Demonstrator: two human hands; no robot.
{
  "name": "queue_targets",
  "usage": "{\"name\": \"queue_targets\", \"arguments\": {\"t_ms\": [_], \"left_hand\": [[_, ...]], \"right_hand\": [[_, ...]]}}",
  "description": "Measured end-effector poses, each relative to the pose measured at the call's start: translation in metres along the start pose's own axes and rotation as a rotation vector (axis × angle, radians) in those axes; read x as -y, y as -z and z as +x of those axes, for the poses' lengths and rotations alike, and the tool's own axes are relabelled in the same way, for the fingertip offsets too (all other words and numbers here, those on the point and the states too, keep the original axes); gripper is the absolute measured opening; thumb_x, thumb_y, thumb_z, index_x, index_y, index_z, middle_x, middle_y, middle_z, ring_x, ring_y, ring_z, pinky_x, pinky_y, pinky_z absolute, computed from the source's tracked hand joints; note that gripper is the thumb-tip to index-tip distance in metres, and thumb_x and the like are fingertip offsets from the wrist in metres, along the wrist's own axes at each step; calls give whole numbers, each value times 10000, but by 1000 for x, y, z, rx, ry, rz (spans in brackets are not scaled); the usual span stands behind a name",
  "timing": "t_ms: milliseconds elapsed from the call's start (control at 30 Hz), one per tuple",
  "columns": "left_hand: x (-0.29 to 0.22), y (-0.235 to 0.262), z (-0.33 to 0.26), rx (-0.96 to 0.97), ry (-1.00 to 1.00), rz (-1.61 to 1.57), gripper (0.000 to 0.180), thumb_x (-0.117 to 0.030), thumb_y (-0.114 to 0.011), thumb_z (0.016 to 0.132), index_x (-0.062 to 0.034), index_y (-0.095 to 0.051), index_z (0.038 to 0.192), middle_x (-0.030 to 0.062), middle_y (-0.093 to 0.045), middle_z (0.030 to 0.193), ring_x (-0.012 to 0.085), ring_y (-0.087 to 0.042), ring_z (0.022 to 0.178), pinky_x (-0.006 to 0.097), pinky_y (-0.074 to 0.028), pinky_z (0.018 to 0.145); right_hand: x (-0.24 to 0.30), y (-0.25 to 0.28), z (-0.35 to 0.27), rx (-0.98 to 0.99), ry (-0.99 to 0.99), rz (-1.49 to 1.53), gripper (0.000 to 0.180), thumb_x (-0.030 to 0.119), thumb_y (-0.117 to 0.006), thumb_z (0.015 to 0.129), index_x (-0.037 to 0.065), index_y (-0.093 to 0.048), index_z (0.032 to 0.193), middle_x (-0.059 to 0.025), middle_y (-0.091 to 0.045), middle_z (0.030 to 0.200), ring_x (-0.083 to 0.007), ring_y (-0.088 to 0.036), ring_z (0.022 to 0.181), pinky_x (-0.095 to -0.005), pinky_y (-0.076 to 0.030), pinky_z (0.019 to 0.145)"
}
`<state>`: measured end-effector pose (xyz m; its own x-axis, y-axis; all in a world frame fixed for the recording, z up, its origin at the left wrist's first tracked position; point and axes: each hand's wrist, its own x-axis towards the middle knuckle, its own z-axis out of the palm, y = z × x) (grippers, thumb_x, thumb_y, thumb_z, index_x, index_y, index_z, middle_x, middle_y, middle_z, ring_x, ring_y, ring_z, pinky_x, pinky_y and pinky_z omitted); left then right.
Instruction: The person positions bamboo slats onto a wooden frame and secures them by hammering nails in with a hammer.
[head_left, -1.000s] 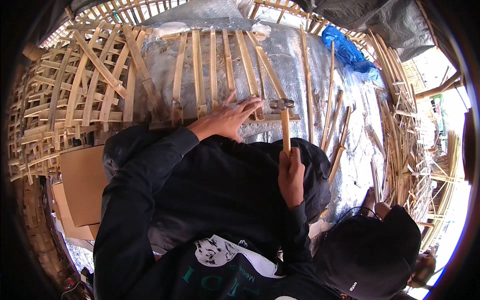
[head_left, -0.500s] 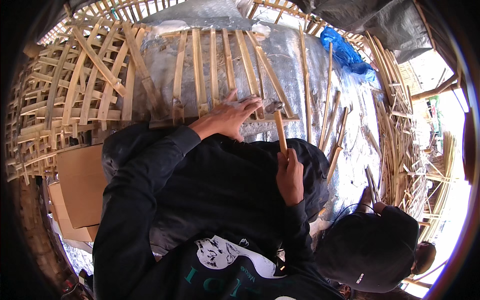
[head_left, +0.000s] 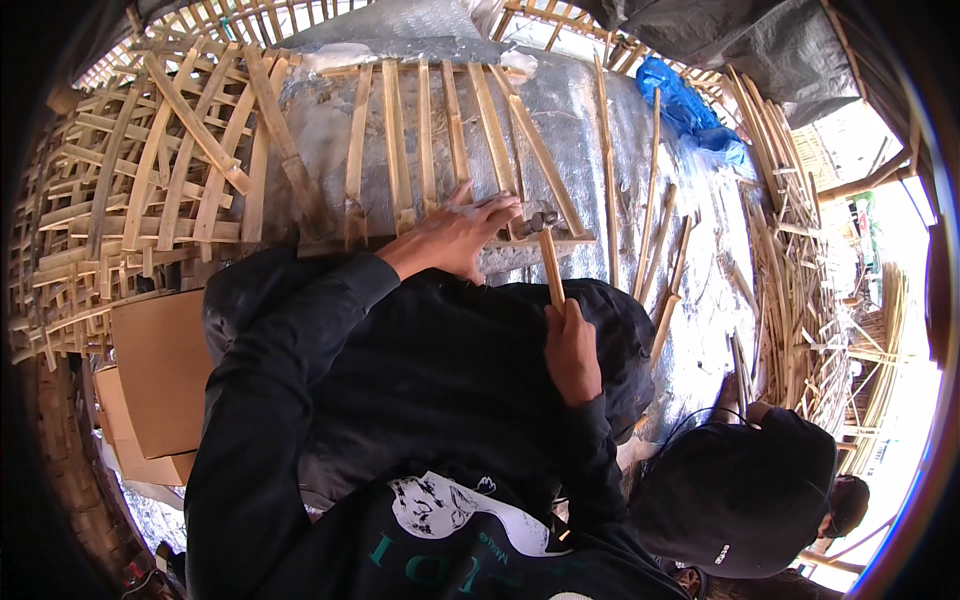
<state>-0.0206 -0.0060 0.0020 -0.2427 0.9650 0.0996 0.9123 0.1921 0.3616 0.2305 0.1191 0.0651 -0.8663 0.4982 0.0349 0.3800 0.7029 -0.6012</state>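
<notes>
My right hand (head_left: 573, 352) is closed round the wooden handle of a hammer (head_left: 551, 265). The hammer's metal head lies at the right part of a wooden crossbar (head_left: 575, 238), close to my left fingertips. My left hand (head_left: 460, 235) reaches over that bar, its thumb on the near side and its fingers on the far side. Those fingers press round the lower end of a bamboo strip (head_left: 490, 120); the exact grip is partly hidden. Several other bamboo strips (head_left: 395, 140) run away from the bar, roughly side by side. Whether a nail sits under the hammer cannot be seen.
Woven bamboo lattice (head_left: 150, 170) stands at left, above cardboard boxes (head_left: 160, 370). Loose bamboo sticks (head_left: 607, 170) lie on the silvery sheet (head_left: 705, 270) at right, near blue plastic (head_left: 685, 115). A co-worker in black (head_left: 735, 500) sits at lower right, holding thin strips.
The hammer and my right hand have shifted slightly left, and the hammer head is now lower, nearer the bar. My left hand has stayed nearly in place.
</notes>
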Motion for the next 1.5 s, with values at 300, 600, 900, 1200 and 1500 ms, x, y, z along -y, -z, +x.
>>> {"name": "queue_targets", "arguments": {"t_ms": [300,600,900,1200,1500], "left_hand": [[1,0,-1,-6,-6,5,1332,-478,-974,610,-143,-228,1662,52,-298,1716,225,-337,1572,659,-174,1283],[7,-8,-2,-37,-30,-13,1306,-480,-984,591,-104,-289,1631,81,-330,1696,235,-339,1572,674,-164,1275],[11,-9,-5,-53,-38,-52,1317,-435,-989,598,-137,-237,1637,75,-339,1693,252,-335,1572,655,-152,1290],[9,-5,-3,-5,-28,-82,1271,-441,-982,620,-76,-264,1603,95,-342,1687,261,-328,1574,645,-127,1302],[10,-10,-4,-19,-36,-79,1270,-435,-985,624,-81,-262,1605,96,-340,1687,262,-305,1586,657,-128,1300]], "right_hand": [[10,3,0,-22,75,-46,203,152,-597,1076,11,-471,1003,-309,-608,733,-529,-610,717,-603,-416,575],[5,7,2,-29,75,-78,199,172,-584,1086,12,-476,1038,-309,-613,757,-550,-582,725,-613,-393,601],[17,12,2,40,-7,5,198,181,-590,1083,13,-494,1043,-321,-629,796,-559,-587,789,-615,-399,650],[17,9,4,-41,101,-39,238,187,-599,1079,9,-457,1012,-324,-604,733,-549,-592,726,-622,-418,584],[19,9,1,-24,73,-56,231,183,-586,1084,-1,-466,1014,-322,-632,786,-543,-618,781,-607,-430,601]]}}
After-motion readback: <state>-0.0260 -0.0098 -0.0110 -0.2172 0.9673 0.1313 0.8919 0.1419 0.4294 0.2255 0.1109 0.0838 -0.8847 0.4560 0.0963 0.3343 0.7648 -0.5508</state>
